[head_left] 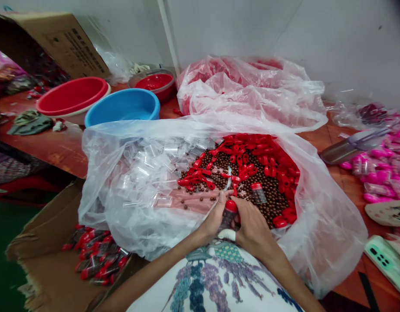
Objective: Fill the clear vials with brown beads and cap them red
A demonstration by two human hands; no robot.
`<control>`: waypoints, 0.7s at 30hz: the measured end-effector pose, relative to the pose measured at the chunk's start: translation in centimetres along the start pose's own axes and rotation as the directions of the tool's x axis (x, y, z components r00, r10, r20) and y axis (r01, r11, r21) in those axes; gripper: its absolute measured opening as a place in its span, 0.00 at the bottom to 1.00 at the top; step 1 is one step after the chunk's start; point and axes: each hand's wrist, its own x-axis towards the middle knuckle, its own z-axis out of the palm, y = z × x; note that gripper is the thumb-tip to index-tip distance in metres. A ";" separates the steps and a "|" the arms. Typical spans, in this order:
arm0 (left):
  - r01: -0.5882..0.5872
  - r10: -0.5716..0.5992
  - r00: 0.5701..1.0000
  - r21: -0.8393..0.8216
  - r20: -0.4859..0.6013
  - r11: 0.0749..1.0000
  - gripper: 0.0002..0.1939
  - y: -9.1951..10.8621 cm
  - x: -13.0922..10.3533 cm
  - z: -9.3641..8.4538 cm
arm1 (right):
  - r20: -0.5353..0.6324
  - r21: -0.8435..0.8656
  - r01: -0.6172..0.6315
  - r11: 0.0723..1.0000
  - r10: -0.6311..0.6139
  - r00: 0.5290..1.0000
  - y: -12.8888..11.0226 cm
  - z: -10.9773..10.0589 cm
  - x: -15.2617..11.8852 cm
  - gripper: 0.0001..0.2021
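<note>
Between my two hands, close to my body, is a small transparent tube (230,212) with a red cap and dark contents. My left hand (213,222) closes on its left side, and my right hand (254,222) wraps the right side near the cap. A white cover (226,235) sits on my right thumb. Beyond my hands lie loose brown beads (271,210) and red plastic caps (242,145) with loops. Another red-capped tube (259,193) rests on the beads. Many open transparent tubes (148,167) are heaped to the left, on the same plastic sheet (330,216).
A cardboard box (44,255) at lower left holds capped tubes (100,255). Blue (122,106) and red basins (73,95) stand at the back left, and a pink-filled plastic bag (252,93) behind. At right are a bottle (352,145), pink items (384,173) and a phone (387,262).
</note>
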 end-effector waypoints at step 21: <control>-0.129 0.421 0.900 0.852 -0.115 0.508 0.17 4.8 -1.9 -6.4 | -0.122 -0.344 -0.170 0.924 0.135 0.983 7.0 -1.1 0.0 0.32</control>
